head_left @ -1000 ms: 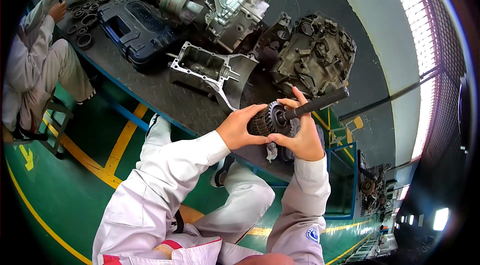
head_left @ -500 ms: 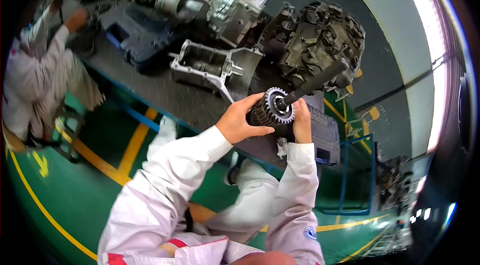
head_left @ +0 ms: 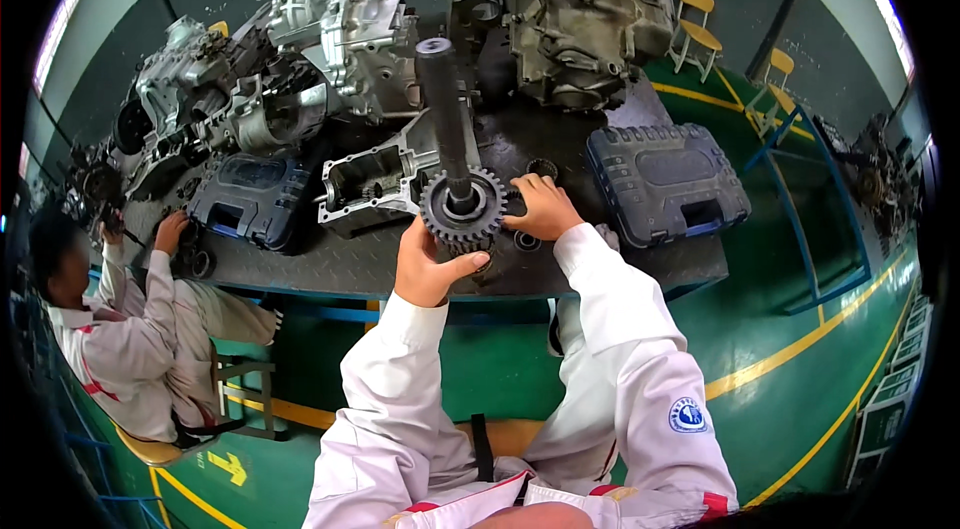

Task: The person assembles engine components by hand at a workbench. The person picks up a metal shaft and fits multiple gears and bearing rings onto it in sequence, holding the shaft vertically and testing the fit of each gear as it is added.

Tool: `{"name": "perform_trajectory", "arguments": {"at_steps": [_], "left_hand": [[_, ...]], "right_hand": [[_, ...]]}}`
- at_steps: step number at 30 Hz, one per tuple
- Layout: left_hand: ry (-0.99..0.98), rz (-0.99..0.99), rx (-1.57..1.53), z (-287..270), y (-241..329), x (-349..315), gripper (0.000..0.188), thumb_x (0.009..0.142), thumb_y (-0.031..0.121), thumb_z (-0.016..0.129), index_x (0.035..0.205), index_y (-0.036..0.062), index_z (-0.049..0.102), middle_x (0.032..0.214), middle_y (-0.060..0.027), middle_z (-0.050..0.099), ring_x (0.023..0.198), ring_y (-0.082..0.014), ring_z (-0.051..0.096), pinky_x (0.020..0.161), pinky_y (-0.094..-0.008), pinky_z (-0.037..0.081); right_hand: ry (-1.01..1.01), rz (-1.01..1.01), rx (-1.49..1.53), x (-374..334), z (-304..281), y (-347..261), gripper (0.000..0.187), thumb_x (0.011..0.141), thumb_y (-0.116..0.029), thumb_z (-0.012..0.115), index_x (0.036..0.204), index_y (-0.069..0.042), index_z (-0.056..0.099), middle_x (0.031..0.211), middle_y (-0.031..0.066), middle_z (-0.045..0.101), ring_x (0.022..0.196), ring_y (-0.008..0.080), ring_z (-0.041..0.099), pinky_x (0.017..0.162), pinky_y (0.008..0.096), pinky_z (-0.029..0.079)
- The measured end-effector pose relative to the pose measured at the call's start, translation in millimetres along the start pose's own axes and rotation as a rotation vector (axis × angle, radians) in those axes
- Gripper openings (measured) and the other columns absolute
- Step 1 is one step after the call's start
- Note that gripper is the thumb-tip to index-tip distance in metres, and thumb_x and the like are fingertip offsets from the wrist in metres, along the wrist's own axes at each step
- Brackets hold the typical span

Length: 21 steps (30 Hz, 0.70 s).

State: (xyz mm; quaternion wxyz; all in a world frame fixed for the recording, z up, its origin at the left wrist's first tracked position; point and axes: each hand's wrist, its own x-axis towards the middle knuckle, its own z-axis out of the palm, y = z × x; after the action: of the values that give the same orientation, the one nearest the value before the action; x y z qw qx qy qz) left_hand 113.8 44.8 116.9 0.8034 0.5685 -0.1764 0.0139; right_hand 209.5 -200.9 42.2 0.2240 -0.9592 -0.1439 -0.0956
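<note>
A dark gear shaft [head_left: 447, 124] stands nearly upright in front of me, its long splined end pointing up and away. Its toothed gear [head_left: 463, 221] is at the lower end, above the table's front edge. My left hand [head_left: 425, 264] is wrapped round the lower gear part from the left, thumb across the near side. On the right, my right hand [head_left: 545, 209] has its thumb and fingertips closed at the gear's rim; part of their contact is hidden. Just beyond these fingers lies a small dark ring [head_left: 541, 169], with another ring [head_left: 527, 241] below the hand.
An open silver housing [head_left: 370, 184] lies left of the shaft. Dark tool cases [head_left: 255, 194] [head_left: 670, 179] flank the work area. Large silver [head_left: 345, 39] and brown [head_left: 585, 19] gearbox casings stand behind. A seated co-worker [head_left: 130, 319] works at the left.
My view has swung to the right and levelled. The gear shaft has gone from leaning right to nearly upright, still between my hands.
</note>
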Motion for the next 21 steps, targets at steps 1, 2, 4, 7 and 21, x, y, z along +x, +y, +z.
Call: {"name": "perform_trajectory", "arguments": {"at_steps": [1,2,4,7,21], "left_hand": [[0.008,0.016,-0.002,-2,0,-1,0.074,0.068,0.010,0.094,0.132,-0.0018,0.058,0.124,-0.0086,0.068,0.116,-0.0189,0.063,0.106,-0.0337,0.046],[0.016,0.038,-0.012,-2,-1,0,0.074,0.069,0.011,0.095,0.132,-0.0017,0.058,0.125,-0.0089,0.068,0.117,-0.0192,0.063,0.106,-0.0340,0.046],[0.010,0.052,0.005,-5,-3,0,0.075,0.069,0.014,0.096,0.131,-0.0025,0.058,0.125,-0.0093,0.067,0.117,-0.0194,0.063,0.106,-0.0345,0.046],[0.035,0.043,0.000,-5,-2,0,0.076,0.070,0.014,0.096,0.132,-0.0035,0.057,0.126,-0.0110,0.067,0.117,-0.0205,0.063,0.107,-0.0356,0.046],[0.005,0.056,-0.008,-9,-5,-1,0.074,0.071,0.009,0.093,0.134,-0.0036,0.056,0.127,-0.0115,0.067,0.118,-0.0210,0.063,0.106,-0.0363,0.047]], "right_hand": [[-0.053,-0.001,-0.056,-1,2,-6,0.079,0.072,-0.050,0.083,0.134,-0.007,0.059,0.135,0.0134,0.058,0.129,0.0368,0.051,0.103,0.0517,0.044],[-0.046,0.005,-0.051,-1,6,-4,0.079,0.072,-0.050,0.083,0.134,-0.007,0.059,0.135,0.0134,0.058,0.129,0.0368,0.051,0.103,0.0517,0.044],[-0.071,0.012,-0.148,-2,16,-1,0.084,0.069,-0.050,0.085,0.136,-0.009,0.056,0.136,0.0145,0.057,0.130,0.0398,0.049,0.102,0.0544,0.043],[-0.056,0.006,-0.152,-1,22,-1,0.080,0.069,-0.047,0.085,0.134,-0.009,0.057,0.133,0.0158,0.058,0.128,0.0419,0.050,0.102,0.0554,0.043],[0.169,0.081,0.214,6,-15,-14,0.066,0.074,-0.041,0.079,0.124,-0.001,0.063,0.123,0.0221,0.064,0.120,0.0411,0.056,0.104,0.0472,0.046]]}}
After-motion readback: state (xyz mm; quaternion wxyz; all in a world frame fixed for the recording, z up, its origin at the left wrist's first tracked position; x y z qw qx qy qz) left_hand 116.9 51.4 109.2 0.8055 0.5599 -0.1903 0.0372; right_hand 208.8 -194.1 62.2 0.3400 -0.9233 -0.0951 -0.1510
